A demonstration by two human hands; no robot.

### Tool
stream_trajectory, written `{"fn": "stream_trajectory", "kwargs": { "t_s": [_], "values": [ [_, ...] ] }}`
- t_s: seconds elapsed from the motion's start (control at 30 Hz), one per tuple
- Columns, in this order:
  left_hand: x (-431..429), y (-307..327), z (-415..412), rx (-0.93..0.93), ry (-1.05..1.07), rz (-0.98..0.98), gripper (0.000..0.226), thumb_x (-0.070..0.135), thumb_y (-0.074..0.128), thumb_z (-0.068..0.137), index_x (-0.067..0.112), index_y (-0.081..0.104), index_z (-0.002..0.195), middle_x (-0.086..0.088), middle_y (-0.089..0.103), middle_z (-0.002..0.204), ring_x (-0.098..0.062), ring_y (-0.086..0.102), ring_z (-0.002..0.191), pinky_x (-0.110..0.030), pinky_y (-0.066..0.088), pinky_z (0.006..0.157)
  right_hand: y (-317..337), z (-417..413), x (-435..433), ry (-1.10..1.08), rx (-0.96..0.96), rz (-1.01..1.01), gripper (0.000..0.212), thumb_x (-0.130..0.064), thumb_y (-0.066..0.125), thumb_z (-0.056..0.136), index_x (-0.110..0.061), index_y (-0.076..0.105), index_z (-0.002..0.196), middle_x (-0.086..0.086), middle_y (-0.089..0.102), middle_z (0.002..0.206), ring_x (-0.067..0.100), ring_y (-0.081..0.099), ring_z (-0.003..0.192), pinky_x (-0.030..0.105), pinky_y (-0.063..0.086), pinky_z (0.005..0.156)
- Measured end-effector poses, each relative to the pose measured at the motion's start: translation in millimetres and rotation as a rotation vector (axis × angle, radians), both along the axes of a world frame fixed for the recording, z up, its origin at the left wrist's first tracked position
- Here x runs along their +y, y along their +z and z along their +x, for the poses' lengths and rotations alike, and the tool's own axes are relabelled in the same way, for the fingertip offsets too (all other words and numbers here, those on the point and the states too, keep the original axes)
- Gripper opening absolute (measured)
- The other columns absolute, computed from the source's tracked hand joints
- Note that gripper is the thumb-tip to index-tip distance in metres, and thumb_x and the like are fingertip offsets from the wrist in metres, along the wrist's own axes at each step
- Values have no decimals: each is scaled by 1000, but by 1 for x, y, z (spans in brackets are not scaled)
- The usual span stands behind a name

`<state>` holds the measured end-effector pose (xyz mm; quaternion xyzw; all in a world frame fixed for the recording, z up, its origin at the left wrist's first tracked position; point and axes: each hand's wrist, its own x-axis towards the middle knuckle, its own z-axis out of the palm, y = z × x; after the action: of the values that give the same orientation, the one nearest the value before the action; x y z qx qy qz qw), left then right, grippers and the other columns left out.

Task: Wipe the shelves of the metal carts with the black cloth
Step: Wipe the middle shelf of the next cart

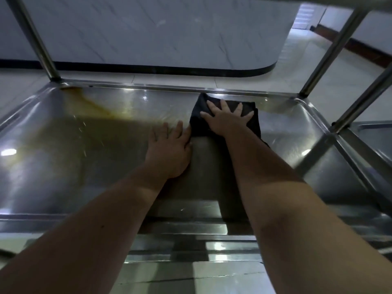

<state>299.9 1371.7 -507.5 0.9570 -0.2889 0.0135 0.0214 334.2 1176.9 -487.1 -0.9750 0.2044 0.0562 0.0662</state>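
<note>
A shiny metal cart shelf [84,149] fills the view, with a raised rim and a brownish stain near its far left corner. The black cloth [199,126] lies folded flat on the shelf near the far rim, right of centre. My right hand [227,119] presses flat on the cloth with its fingers spread. My left hand [169,145] rests flat on the bare metal just left of the cloth, fingers straight, its fingertips touching the cloth's left edge.
Metal uprights stand at the far left corner [36,41] and far right corner [326,58]. A second cart's shelf [371,132] adjoins on the right. An upper shelf edge [318,1] hangs overhead. Beyond lie a tiled floor and a marble-faced counter [148,32].
</note>
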Motion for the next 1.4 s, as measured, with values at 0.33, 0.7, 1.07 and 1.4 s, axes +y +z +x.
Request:
{"fn": "stream_trajectory", "kwargs": {
  "t_s": [0.33,0.7,1.07,1.4],
  "values": [
    [-2,10,-4,82,31,19,56,45,15,105,34,-4,157,-1,-8,166,-41,-6,149,-59,-3,117,3,-156,47,102,57,14,61,-73,15,93,-57,-7,148,-14,-14,163,39,-20,147,68,-12,111],
    [3,9,-6,59,11,4,57,50,16,104,36,-2,157,0,-5,166,-40,-5,150,-58,-3,118,3,-91,13,87,138,-48,64,-58,34,99,-54,-4,150,-10,-18,163,47,-20,144,77,-6,105],
    [-4,4,-1,60,42,24,59,55,13,102,38,0,157,2,-3,166,-36,-2,151,-54,-2,119,9,-69,-45,39,3,17,58,-67,21,97,-53,6,151,-14,-3,164,35,-9,150,66,-6,114],
    [-7,6,-2,64,55,53,57,51,14,103,38,-1,156,3,-5,166,-40,-1,150,-56,0,118,12,-114,-104,-314,27,46,64,-75,21,92,-55,6,150,-14,-4,164,41,-10,148,70,-8,110]
  ]
}}
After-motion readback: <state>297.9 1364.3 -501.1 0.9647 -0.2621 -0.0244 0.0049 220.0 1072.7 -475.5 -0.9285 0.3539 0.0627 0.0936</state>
